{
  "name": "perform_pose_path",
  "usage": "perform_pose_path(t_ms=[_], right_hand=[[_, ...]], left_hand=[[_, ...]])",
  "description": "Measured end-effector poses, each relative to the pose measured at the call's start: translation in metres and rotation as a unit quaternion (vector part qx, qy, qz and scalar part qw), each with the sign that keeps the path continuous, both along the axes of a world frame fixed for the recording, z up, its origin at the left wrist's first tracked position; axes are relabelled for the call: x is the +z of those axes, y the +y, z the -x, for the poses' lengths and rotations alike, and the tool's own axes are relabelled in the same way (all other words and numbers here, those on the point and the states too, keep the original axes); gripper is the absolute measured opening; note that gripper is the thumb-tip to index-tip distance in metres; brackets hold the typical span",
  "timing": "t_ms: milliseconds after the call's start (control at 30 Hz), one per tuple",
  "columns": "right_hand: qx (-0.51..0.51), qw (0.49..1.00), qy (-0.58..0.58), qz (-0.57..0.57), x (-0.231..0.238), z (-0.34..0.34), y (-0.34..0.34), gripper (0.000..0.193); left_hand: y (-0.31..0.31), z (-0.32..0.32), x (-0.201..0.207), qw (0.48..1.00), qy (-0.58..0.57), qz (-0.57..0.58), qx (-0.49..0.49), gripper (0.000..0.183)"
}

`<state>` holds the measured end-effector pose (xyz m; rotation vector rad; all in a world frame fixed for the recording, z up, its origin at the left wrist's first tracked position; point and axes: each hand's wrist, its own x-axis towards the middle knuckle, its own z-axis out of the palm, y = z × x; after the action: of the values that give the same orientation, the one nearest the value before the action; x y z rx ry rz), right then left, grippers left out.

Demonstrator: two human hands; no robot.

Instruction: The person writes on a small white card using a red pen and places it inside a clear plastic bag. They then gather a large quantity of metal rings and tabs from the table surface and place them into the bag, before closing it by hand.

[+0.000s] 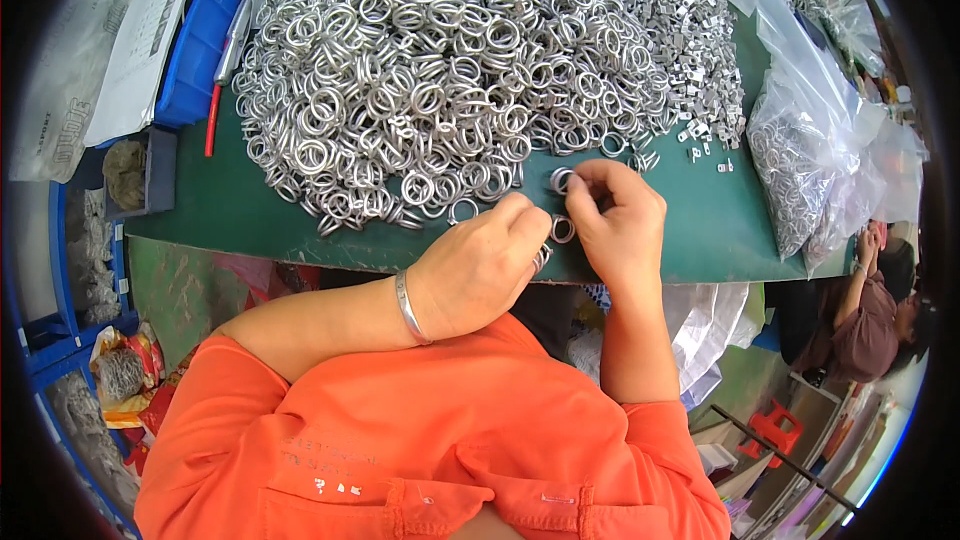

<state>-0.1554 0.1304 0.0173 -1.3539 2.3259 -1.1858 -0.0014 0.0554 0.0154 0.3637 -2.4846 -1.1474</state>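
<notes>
A large heap of silvery metal rings [420,70] covers the table in front of me. My left hand [480,258] is curled shut at the table's near edge, with a few metal rings [542,258] showing at its lower fingers. My right hand [622,220] pinches a metal ring [561,180] between thumb and fingertips, just off the heap's near edge. Between both hands is another ring [563,229]; whether the left fingertips touch it, I cannot tell. A loose ring [463,210] lies beside my left knuckles.
Small metal clips [690,40] are piled at the back right of the green table [690,230]. Clear plastic bags of metal parts [790,170] stand at the right edge. A blue bin [205,35] and a red pen [213,120] lie left. Another person [870,325] sits far right.
</notes>
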Motion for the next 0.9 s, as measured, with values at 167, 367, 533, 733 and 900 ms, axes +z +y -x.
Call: perform_pose_path(t_ms=[167,367,533,733,900], right_hand=[[-0.034,0.984,-0.11,0.135,-0.015,0.004,0.02,0.013],[0.023,0.957,-0.084,0.275,-0.029,-0.002,0.039,0.047],[0.055,0.943,-0.062,0.324,-0.033,-0.002,0.043,0.052],[0.059,0.908,-0.031,0.414,-0.03,-0.005,0.042,0.049],[0.068,0.967,0.161,0.187,-0.015,0.01,0.049,0.022]], left_hand=[[0.001,0.008,-0.004,0.999,0.034,-0.005,-0.005,0.028],[0.003,0.012,-0.005,0.997,0.062,-0.029,0.018,0.026],[0.0,0.009,-0.002,0.997,0.076,-0.022,0.02,0.024],[0.0,0.009,0.0,0.997,0.079,0.001,0.017,0.021],[0.004,0.002,0.0,0.998,0.047,-0.036,0.007,0.034]])
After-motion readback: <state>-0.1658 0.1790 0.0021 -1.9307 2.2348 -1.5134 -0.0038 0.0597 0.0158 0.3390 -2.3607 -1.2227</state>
